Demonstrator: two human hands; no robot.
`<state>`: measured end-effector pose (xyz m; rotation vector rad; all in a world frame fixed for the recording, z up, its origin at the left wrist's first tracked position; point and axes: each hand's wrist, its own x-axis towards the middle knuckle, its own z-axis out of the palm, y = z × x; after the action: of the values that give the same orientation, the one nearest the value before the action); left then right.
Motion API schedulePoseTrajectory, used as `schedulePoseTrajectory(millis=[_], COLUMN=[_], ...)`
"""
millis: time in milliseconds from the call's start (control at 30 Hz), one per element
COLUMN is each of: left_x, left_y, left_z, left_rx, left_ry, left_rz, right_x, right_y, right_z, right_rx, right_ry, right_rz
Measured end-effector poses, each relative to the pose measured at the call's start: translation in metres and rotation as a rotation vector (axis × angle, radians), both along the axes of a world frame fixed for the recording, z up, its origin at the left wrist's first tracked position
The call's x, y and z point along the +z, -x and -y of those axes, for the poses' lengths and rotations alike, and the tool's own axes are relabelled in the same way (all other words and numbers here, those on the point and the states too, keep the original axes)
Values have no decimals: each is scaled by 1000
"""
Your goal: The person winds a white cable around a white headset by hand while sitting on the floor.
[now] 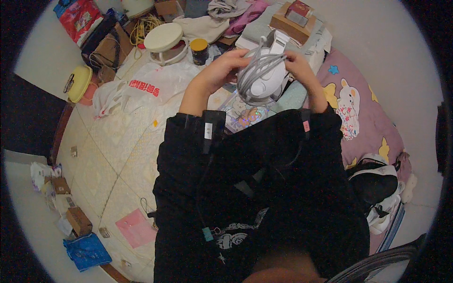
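Observation:
A white electrical appliance (pixel 270 82), perhaps a handheld steamer, is held out in front of me. Its grey cord (pixel 255 72) is wound in loose loops around the body. My left hand (pixel 231 66) grips it from the left, fingers partly behind the loops. On the other side, my right hand (pixel 300 65) holds it near the upper right, with some fingers hidden. Below the appliance lies a shiny flat item with cartoon figures (pixel 244 115), partly covered by my sleeve.
A purple cushioned surface (pixel 368 123) with cartoon prints runs along the right. Boxes (pixel 299 16) sit on folded cloth behind the appliance. On the tiled floor (pixel 106 152) are a white plastic bag (pixel 166 83), a yellow-lidded jar (pixel 199 51), a round cream stool (pixel 163 37) and a pink folder (pixel 136 228).

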<state>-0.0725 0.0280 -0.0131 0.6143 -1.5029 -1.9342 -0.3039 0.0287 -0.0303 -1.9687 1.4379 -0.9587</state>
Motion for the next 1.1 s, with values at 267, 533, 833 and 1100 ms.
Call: schedulePoseTrajectory(millis=[267,533,833,1100], left_x=[-12,-19,-22,-1], left_y=[4,6,19,3], left_z=[6,12,12,-4], left_rx=[207,411,897,758], left_ry=[229,240,506,-13], left_rz=[384,473,536,-121], right_x=[31,36,11,-13], right_y=[10,-56,-95,-102], right_z=[-13,-42,-52,-54], right_rx=[-120,-4,-35,316], right_ry=[28,152,130,-294], right_rz=[75,-27,-186,143])
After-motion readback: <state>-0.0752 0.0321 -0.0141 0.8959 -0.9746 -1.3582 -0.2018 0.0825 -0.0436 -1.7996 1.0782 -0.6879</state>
